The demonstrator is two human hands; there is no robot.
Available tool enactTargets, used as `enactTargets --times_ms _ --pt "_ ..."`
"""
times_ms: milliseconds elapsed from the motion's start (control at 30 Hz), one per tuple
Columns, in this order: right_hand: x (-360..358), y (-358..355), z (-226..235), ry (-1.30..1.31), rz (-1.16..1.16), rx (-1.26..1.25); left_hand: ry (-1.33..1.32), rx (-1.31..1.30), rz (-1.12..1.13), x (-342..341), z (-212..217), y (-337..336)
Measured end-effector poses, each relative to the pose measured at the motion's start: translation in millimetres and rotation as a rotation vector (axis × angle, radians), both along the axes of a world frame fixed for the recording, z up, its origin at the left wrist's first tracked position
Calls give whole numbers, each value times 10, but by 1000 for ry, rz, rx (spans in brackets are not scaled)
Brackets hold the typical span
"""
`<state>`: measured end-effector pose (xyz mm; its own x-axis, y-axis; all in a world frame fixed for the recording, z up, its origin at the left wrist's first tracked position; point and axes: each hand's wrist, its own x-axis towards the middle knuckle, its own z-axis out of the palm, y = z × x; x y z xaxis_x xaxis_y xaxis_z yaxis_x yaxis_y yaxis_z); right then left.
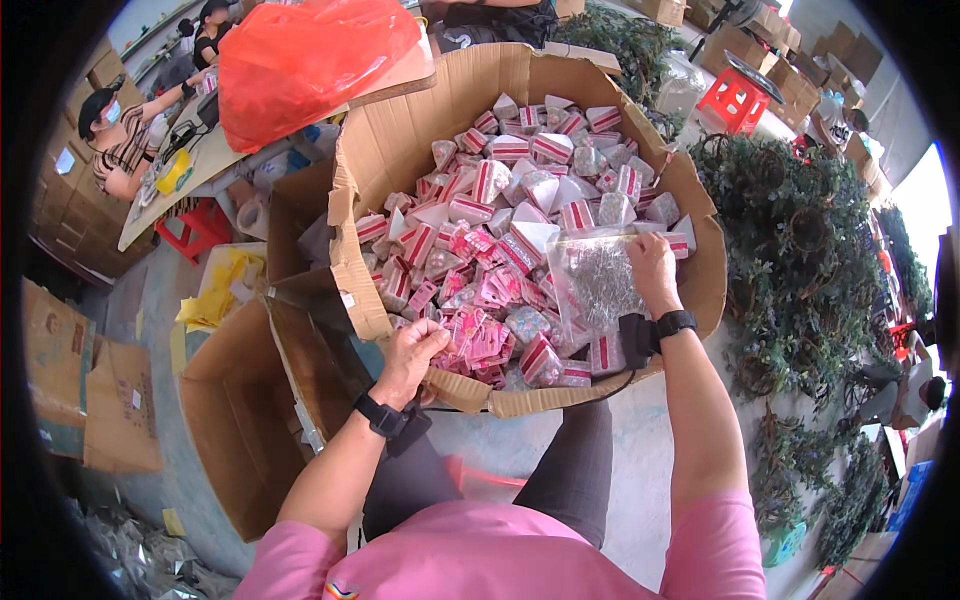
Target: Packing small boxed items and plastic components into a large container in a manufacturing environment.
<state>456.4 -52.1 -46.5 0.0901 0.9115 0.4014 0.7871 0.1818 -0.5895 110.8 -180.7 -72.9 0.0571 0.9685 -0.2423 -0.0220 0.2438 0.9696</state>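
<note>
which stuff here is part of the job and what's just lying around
Seemingly in use:
clear plastic bag of silvery pieces, pinched by the right hand
flat pink pieces by the left hand
white wedge-shaped packs with red stripes
large brown cardboard box around them

Apparently just about:
large red plastic bag
red plastic stools
dark green leafy garlands

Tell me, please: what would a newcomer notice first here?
A bulging orange-red plastic bag at upper left likely draws the eye first. At centre stands a large open cardboard box, heaped with small red-and-white wedge-shaped packages. Over its right side, the right hand holds a clear plastic bag of thin silvery pieces.
</note>
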Motion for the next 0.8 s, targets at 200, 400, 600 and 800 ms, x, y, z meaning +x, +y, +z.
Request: enactTargets --times_ms 200,400,600,800 --pt "-152 -45 22 -80 -54 157 26 40 6 -32 40 22" --pt "-151 -18 -6 -309 43 61 20 24 11 22 1 52" --pt "-190 11 -26 -512 182 -75 -17 -10 33 120 74 -5" --pt "-243 66 -135 -301 89 -104 47 35 35 58 143 -82"
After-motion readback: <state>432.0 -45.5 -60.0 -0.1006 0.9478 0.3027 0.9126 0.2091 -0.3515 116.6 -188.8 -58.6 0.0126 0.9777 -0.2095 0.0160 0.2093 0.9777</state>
